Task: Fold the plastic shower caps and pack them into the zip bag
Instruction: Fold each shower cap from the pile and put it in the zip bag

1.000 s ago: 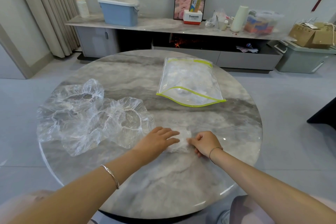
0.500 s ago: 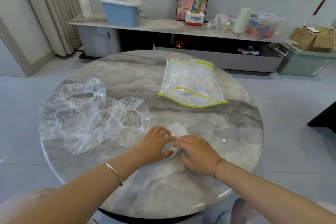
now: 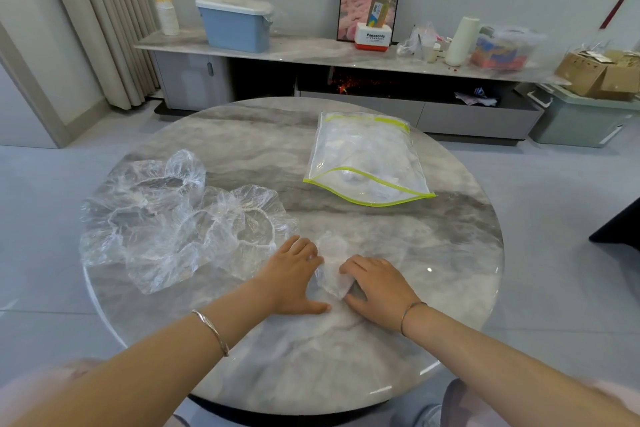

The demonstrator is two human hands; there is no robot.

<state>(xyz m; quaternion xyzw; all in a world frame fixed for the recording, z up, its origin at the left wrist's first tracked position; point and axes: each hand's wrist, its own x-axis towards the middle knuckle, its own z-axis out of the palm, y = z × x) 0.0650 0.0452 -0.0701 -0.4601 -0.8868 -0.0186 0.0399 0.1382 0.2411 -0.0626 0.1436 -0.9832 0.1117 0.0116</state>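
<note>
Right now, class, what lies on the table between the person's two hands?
A small folded shower cap lies between the left hand and the right hand. Both hands touch it on the marble table. The head view shows this.

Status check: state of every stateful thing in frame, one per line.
Folded cap: flattened, pinned down.
Left hand: flat, pressing cap.
Right hand: flat, pressing cap.
Loose caps: unfolded, heaped at left.
Zip bag: lying flat, near end open, holds packed caps.
Blue bin: lid on.

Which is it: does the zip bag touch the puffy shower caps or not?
Apart. Head view shows bare table between the zip bag and the puffy shower caps.
</note>
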